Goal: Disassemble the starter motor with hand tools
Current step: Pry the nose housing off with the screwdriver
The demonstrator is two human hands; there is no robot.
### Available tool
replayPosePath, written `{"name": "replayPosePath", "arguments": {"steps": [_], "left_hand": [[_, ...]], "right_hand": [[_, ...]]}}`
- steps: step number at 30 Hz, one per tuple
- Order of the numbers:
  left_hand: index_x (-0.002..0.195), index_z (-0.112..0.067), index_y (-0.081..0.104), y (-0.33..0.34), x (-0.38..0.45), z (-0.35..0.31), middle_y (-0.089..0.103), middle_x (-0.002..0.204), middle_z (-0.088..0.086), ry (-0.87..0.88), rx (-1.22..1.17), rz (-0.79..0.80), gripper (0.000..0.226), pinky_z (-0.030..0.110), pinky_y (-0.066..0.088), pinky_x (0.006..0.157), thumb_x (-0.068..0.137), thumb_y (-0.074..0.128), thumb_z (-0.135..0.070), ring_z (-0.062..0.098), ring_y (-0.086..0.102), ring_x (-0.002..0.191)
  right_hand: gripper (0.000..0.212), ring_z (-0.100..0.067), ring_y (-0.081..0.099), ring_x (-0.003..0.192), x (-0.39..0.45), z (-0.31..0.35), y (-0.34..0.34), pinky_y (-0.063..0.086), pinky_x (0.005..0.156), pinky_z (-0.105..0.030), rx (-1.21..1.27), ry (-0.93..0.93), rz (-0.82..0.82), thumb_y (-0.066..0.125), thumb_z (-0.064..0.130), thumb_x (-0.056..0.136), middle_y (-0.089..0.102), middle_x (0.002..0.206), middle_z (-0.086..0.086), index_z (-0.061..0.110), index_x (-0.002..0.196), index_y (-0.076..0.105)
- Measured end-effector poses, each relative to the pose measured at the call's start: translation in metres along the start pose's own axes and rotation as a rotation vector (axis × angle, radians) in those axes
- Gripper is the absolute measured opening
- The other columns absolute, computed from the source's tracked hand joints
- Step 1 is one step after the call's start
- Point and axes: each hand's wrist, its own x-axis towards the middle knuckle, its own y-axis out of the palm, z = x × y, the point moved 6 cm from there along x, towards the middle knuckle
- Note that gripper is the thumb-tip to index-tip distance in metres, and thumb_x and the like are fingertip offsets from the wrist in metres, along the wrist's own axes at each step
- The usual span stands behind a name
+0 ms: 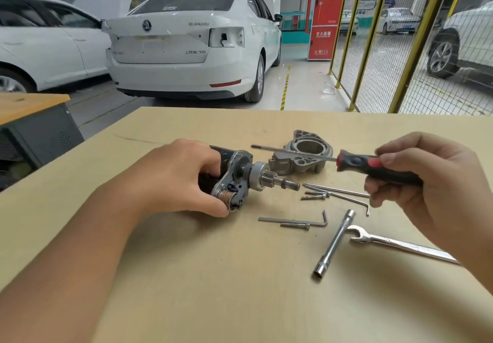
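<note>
1. Two bare hands work over a pale, matte wooden desk (240, 289) that fills the lower half of the frame.
2. The left hand (181, 179), left of centre, has its grip curled round the dark cylindrical body of the starter motor (234, 179), thumb under the lower edge of its grey end plate; the motor lies on its side on the desk, its stepped steel shaft with the toothed pinion pointing right.
3. The right hand (432, 182), at the right edge, closes its grip on the black-and-red handle of a screwdriver (373, 167); the thin metal blade reaches left, held above the desk.
4. Behind the blade, at centre, the cast aluminium nose housing (301, 155) sits on the desk, dull grey, with a round bore and ribbed flanges.
5. Below the screwdriver lie long slim bolts (320, 196) and two L-shaped hex keys (298, 220).
6. Lower right, a polished tubular socket wrench (333, 244) lies just beside a shiny open-end spanner (394, 244).
</note>
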Motion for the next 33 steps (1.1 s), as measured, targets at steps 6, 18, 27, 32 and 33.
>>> {"name": "replayPosePath", "arguments": {"steps": [6, 18, 27, 32, 33], "left_hand": [[0.072, -0.036, 0.072, -0.004, 0.001, 0.004, 0.067, 0.078, -0.015, -0.102, -0.131, -0.057, 0.039, 0.041, 0.058, 0.068, 0.052, 0.059, -0.068, 0.010, 0.067, 0.073], [0.071, -0.029, 0.068, -0.001, 0.003, -0.007, 0.067, 0.076, -0.010, -0.159, 0.032, -0.094, 0.032, 0.029, 0.047, 0.059, 0.057, 0.057, -0.056, 0.016, 0.063, 0.074], [0.072, -0.045, 0.073, -0.004, -0.001, -0.005, 0.070, 0.079, -0.016, -0.231, -0.137, -0.015, 0.019, 0.044, 0.061, 0.075, 0.060, 0.065, -0.056, 0.011, 0.070, 0.078], [0.074, -0.047, 0.074, 0.006, -0.016, -0.005, 0.068, 0.078, -0.018, -0.356, -0.301, -0.166, 0.017, 0.043, 0.060, 0.076, 0.060, 0.068, -0.054, 0.012, 0.070, 0.077], [0.075, -0.049, 0.073, 0.009, -0.021, -0.006, 0.067, 0.077, -0.016, -0.380, -0.306, -0.218, 0.016, 0.041, 0.060, 0.075, 0.060, 0.068, -0.054, 0.012, 0.069, 0.077]], "right_hand": [[0.013, -0.040, 0.056, 0.043, -0.008, 0.002, 0.016, 0.048, 0.042, -0.038, -0.049, -0.032, 0.098, 0.070, -0.005, 0.062, 0.061, 0.062, -0.025, 0.007, 0.066, 0.068], [0.023, -0.036, 0.050, 0.043, -0.015, -0.012, 0.027, 0.042, 0.041, -0.031, -0.047, 0.020, 0.118, 0.064, -0.015, 0.071, 0.060, 0.065, -0.025, 0.007, 0.064, 0.063], [0.026, -0.029, 0.045, 0.041, -0.014, -0.024, 0.023, 0.037, 0.042, -0.027, 0.009, 0.183, 0.056, 0.053, -0.016, 0.081, 0.056, 0.060, -0.014, 0.002, 0.063, 0.053], [0.027, -0.027, 0.045, 0.041, -0.015, -0.030, 0.023, 0.034, 0.042, -0.027, 0.036, 0.275, 0.035, 0.053, -0.012, 0.082, 0.054, 0.063, -0.015, 0.006, 0.062, 0.051], [0.026, -0.026, 0.045, 0.041, -0.014, -0.031, 0.022, 0.033, 0.043, -0.027, 0.032, 0.287, 0.031, 0.053, -0.012, 0.082, 0.054, 0.063, -0.015, 0.006, 0.063, 0.050]]}}
